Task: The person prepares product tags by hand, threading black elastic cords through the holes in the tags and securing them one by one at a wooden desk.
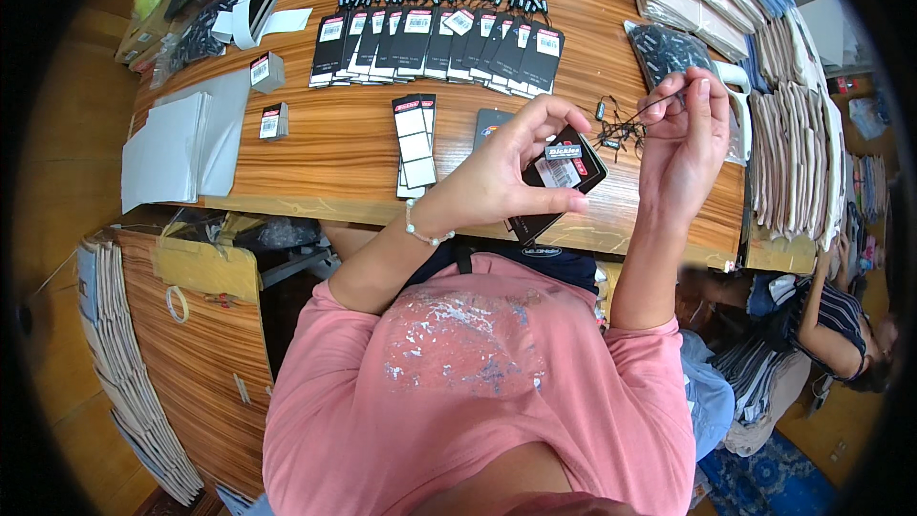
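Note:
Black hang tags (565, 182) with a white barcode label are held between the thumb and fingers of my left hand (501, 167), over the table's front edge. A small grey tab lies against the tags' upper part. Up and to the right, the fingertips of my right hand (686, 139) pinch a thin black hang-tag string (634, 118). It runs from there toward the tags; its exact attachment is too fine to tell. Several loose black strings (611, 137) lie on the table between my hands. A dark blue-grey card (489, 122) is partly covered by my left hand.
A row of strung black tags (411, 46) lies across the table's back. Label strips (415, 148), two small label stacks (267, 73) and white paper sheets (164, 153) sit to the left. At right are a bag of strings (667, 50), folded stacks (788, 167) and another person (831, 325).

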A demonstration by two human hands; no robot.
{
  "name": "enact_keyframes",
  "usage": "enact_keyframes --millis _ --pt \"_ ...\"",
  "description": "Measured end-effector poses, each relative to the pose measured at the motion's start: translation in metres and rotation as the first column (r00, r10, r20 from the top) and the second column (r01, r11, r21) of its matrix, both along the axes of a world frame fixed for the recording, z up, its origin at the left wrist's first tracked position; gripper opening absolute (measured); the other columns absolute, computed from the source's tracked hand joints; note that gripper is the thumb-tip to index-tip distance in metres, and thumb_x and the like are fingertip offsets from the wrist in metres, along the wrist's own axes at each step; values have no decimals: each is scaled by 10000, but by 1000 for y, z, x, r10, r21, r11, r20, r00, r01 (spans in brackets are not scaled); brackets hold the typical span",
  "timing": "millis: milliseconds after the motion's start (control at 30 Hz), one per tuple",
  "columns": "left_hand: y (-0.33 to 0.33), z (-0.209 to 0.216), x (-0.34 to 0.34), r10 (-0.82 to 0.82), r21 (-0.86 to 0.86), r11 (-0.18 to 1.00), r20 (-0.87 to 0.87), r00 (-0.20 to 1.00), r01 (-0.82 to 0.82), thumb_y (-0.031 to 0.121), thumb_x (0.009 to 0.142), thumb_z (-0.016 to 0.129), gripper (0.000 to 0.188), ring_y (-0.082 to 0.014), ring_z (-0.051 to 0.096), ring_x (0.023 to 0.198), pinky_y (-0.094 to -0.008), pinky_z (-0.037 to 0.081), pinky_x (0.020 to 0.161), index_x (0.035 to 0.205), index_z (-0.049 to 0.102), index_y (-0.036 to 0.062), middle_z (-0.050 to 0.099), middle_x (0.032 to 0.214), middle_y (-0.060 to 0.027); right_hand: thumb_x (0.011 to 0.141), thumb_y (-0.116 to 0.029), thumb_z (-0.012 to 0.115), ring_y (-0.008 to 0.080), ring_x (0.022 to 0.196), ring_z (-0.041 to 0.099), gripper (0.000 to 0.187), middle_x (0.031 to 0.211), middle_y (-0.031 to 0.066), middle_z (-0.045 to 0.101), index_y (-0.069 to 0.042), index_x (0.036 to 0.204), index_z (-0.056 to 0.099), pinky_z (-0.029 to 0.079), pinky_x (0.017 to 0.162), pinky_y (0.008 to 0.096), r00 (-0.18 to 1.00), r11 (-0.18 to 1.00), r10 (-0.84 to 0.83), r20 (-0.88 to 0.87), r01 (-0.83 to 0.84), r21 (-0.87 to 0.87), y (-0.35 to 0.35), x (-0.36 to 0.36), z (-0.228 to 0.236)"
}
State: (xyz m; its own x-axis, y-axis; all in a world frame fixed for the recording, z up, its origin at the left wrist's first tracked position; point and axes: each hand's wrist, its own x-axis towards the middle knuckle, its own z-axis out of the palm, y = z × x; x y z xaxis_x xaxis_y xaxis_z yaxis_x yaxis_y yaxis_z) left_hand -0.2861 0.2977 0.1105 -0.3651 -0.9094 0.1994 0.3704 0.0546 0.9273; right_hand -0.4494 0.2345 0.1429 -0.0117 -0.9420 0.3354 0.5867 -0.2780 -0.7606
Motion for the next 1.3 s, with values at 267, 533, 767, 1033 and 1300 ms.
enact_keyframes --millis 267,533,767,1033,1300 --pt "-3 -1 2 106 -55 993 40 994 -103 -30 711 671 482 -100 515 929 -230 398 821 1106 404 39 501 994 -33 898 -140 482 145 586 534 160 780 119 560 1 958 527 467 539 253 1000 1000 9 -12 -9 6 -1 -1 -1" --pt "-6 -3 5 133 116 985 -26 991 -129 17 802 596 339 -87 523 903 -203 432 768 1094 424 33 503 999 -50 853 -56 536 138 665 563 143 798 106 570 22 973 542 480 634 257 974 991 -94 -204 111 75 -12 -5 -18" --pt "-12 -15 -4 364 7 932 -40 931 -364 11 831 557 277 -75 528 855 -197 444 733 1076 431 24 523 964 -41 754 -49 646 65 703 447 270 787 1 488 -8 1001 543 367 603 186 849 995 -90 -520 97 -15 35 19 -35" --pt "-13 -20 0 602 -341 790 273 750 -510 18 755 638 183 -127 557 852 -238 453 713 922 563 18 551 942 -62 752 -16 634 46 566 450 214 748 22 567 11 959 585 383 516 182 732 989 -141 -667 81 -120 39 24 -41" --pt "-10 -14 5 667 -348 734 205 717 -583 33 728 674 196 -133 586 737 -224 453 620 896 571 26 592 791 -46 766 -10 614 41 582 464 176 700 17 558 19 935 573 386 520 180 626 962 -267 -732 217 -166 30 14 -38"
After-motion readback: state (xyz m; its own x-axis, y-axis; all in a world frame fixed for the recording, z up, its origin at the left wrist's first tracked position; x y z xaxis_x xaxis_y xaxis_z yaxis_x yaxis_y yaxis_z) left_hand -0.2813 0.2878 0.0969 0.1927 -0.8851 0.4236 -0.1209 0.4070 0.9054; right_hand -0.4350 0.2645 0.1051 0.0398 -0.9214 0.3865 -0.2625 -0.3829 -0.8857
